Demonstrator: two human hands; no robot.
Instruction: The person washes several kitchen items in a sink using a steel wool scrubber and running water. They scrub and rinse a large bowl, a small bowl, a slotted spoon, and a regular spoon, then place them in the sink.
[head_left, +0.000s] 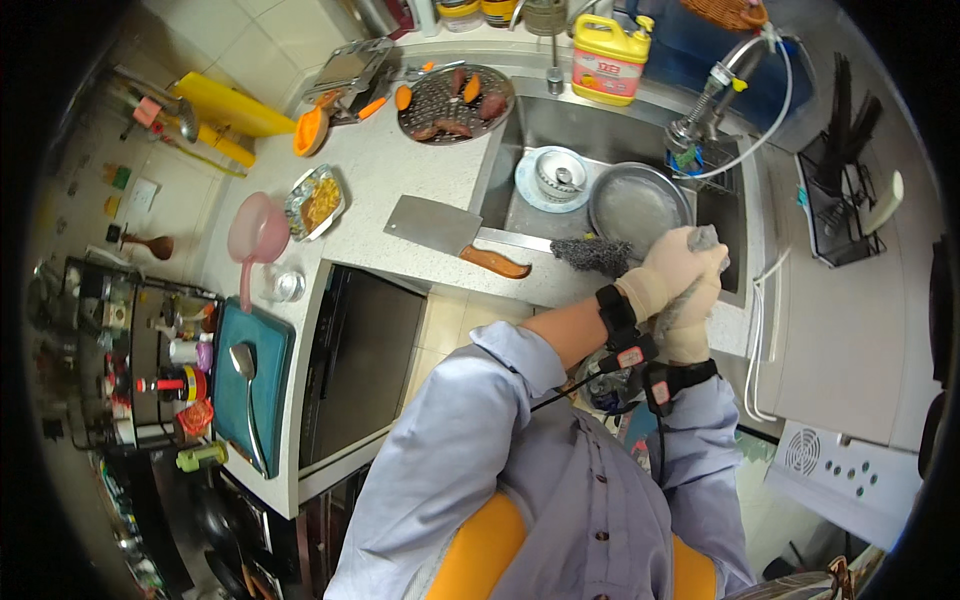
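Observation:
My left hand (670, 264) and my right hand (691, 319), both in thin pale gloves, are pressed together over the sink's front right edge. A crumpled grey, see-through piece that looks like plastic film (703, 238) is squeezed between them; its lower part runs down by the wrists. Just left of my left hand, a dark grey mesh scrubber (589, 255) lies on the front rim. Behind the hands a round metal pan (637, 199) rests in the steel sink (555, 112). Beside the pan, stacked bowls (561, 169) with a spoon sit on a light blue plate (529, 191).
A cleaver (439, 225) with a wooden handle lies left of the sink. Behind it are a perforated steamer plate (450, 105) with orange and purple pieces and a cut pumpkin (310, 131). The faucet (701, 105) rises behind the sink. A drawer (367, 360) stands open.

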